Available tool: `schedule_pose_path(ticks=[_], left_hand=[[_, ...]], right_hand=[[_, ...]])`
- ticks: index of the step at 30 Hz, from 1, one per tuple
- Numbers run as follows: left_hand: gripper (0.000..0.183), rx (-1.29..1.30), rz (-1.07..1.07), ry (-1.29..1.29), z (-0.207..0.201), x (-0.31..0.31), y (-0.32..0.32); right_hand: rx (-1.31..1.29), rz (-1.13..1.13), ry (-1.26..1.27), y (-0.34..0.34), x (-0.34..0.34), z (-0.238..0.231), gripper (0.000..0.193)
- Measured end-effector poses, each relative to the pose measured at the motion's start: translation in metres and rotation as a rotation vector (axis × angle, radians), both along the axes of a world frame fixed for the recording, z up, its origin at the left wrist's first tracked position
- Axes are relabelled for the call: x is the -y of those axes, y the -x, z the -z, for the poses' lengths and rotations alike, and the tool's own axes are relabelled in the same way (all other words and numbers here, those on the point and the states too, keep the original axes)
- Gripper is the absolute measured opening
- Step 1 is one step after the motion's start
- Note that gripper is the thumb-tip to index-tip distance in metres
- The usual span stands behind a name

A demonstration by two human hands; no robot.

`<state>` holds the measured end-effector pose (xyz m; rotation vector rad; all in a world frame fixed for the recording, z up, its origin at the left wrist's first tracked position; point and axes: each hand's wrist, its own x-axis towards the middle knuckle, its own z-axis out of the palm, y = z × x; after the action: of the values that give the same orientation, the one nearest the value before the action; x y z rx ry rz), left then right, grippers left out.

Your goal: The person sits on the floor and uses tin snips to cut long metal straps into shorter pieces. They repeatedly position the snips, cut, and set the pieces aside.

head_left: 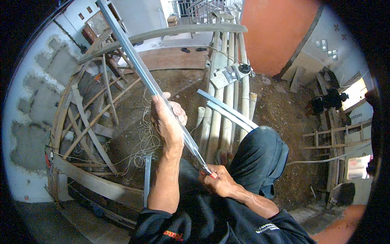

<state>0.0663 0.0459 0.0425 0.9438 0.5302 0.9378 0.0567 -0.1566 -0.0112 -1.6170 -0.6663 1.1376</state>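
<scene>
A long silver metal channel [134,61] slants from the upper left down toward my lap. My left hand [168,118] is closed around it a little past the middle, with the thumb lying along its side. At the near end, my right hand [221,181] is closed on a slim metal tool with a red end [213,175], which meets or nearly meets the channel. Its full shape is hidden by my fingers. Beside my raised knee [264,158], two shorter metal channels [229,115] lie across bamboo poles [216,126].
A tangled pale cord [142,150] lies on the dirt floor to the left. Wooden boards and poles [87,130] form a frame there. A wooden beam [178,31] crosses at the back. A black round object [244,68] rests on the poles. A ladder [345,134] stands at right.
</scene>
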Motion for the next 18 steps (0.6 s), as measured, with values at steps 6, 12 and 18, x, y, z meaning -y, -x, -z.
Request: schedule_pose_path(ticks=[6, 12, 18], left_hand=[[0.057, -0.184, -0.128, -0.014, -0.010, -0.001, 0.001], [0.063, -0.234, -0.133, -0.055, -0.008, -0.010, 0.006], [0.063, -0.278, -0.087, -0.090, 0.002, -0.009, 0.004]], right_hand=[[0.232, -0.053, 0.060, -0.001, 0.000, 0.005, 0.016], [0.041, -0.066, 0.010, -0.003, 0.004, 0.004, 0.017], [0.003, -0.052, -0.059, -0.010, 0.003, -0.001, 0.015]])
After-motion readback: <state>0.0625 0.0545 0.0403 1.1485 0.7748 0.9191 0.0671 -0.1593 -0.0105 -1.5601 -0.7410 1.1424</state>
